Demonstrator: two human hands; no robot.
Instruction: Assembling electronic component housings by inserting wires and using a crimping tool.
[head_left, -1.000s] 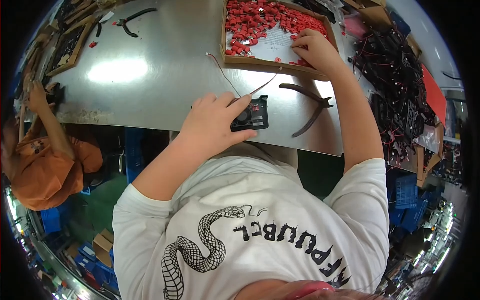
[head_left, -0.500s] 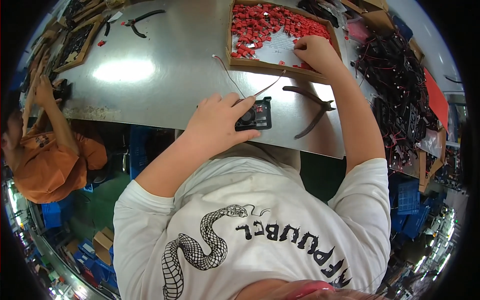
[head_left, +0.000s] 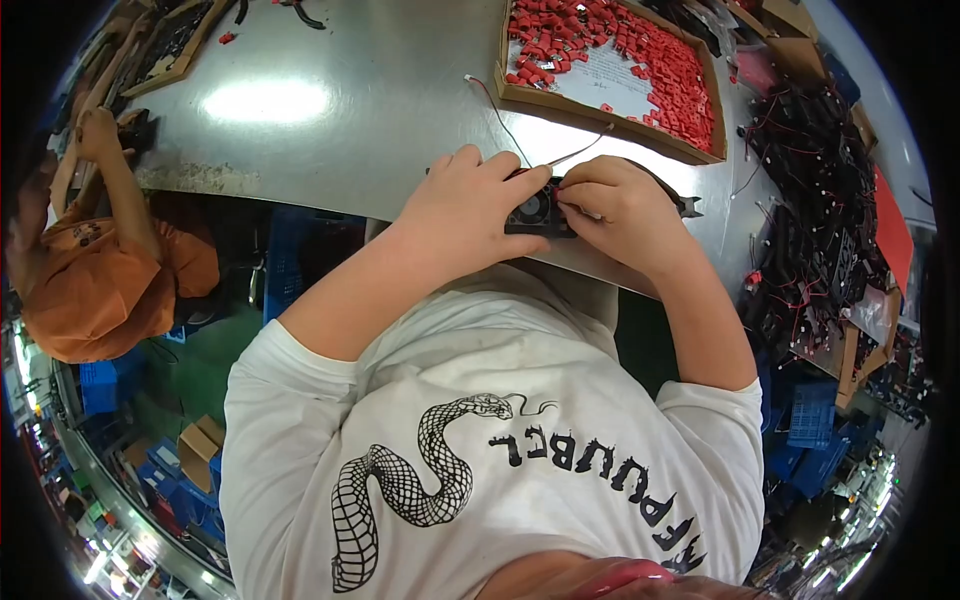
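My left hand (head_left: 462,205) lies over a small black plastic housing (head_left: 532,212) near the table's front edge, fingers on its far side and thumb along its near side. A round fan-like part shows in the housing. Thin wires (head_left: 507,124) run from it away over the metal table. At its right end my right hand (head_left: 628,212) is closed in a pinch, with a trace of a small red part (head_left: 560,193) at the fingertips; the fingers hide most of it. Dark-handled cutting pliers (head_left: 688,207) lie partly behind my right hand.
Beyond my hands stands a shallow cardboard box (head_left: 600,119) of many small red parts on white paper. Black wired parts (head_left: 800,220) are heaped at the right. On the left, a co-worker in orange (head_left: 110,275) sits at the table near another cardboard tray (head_left: 180,62).
My right hand has come from the box of red parts back to the right end of the black housing. My left hand stays on the housing. The whole view has shifted slightly.
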